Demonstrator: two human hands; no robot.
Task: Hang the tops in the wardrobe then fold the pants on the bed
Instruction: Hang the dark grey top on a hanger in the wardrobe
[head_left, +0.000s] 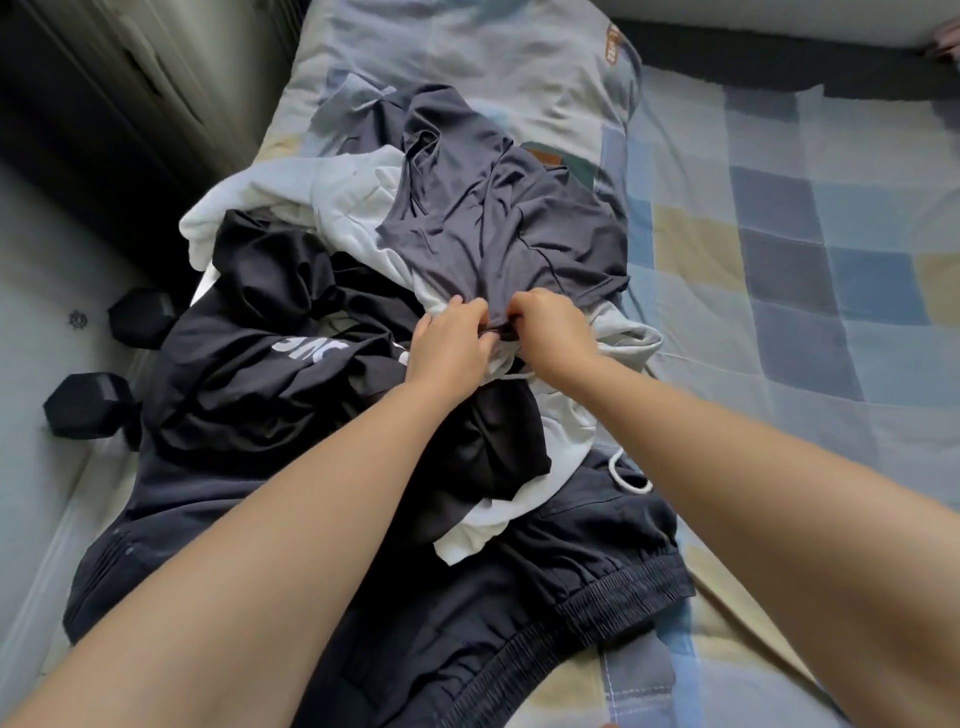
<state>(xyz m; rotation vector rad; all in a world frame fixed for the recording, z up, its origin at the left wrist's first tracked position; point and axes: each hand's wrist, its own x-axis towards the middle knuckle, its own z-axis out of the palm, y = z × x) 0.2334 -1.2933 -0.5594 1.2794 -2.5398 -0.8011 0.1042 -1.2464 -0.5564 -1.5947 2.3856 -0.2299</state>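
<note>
**Both hands on the near hem of the grey top**

The grey top (493, 218) lay crumpled on the heap of clothes in the middle of the bed (810, 291), its length running away from the person, from the near edge toward the pillow (467, 57) at the far end. The left hand (452, 348) and the right hand (550, 332) met at that near edge, almost touching, each with fingers curled and pinching the dark fabric. Neither hand was clearly nearer; the cloth lay straight ahead of both.

Under and around the top sat a white garment (353, 202), a black garment with white lettering (270, 338) to the left, and dark pants with an elastic waistband (571, 582) nearest the viewer. A white drawstring (628, 478) looped out on the right.

The lift likely wanted a pull up and toward the person, since the far part draped over the white garment and might drag it. The left bed edge was close, with two dark dumbbell ends (88, 410) on the floor beyond it. The checked sheet to the right offered open room. The wardrobe (130, 67) appeared to stand far left.
</note>
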